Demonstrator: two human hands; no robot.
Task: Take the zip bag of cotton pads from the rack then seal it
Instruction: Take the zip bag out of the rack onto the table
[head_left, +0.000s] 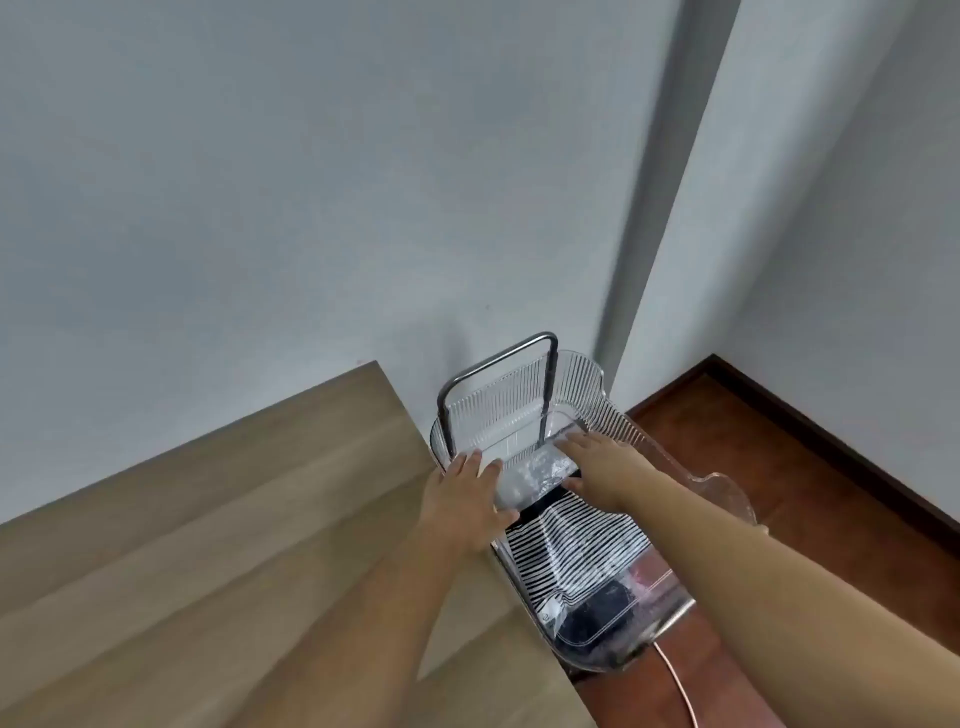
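A clear zip bag of white cotton pads (535, 475) lies in the top tray of a transparent ribbed rack (524, 405) beside the table. My left hand (462, 501) rests on the bag's left edge, fingers spread, thumb toward the bag's near side. Reaching in from the right, my right hand (597, 465) lies on the bag's right edge with its fingers pointing toward the tray's far end. Both hands touch the bag, which still lies in the tray. Whether the zip is closed cannot be made out.
A black-and-white striped pouch (571, 551) lies in the tray just in front of the bag. The rack has a dark metal handle (498, 364) at the far end. A wooden table (208, 545) is on the left, the white wall behind, red-brown floor (753, 467) on the right.
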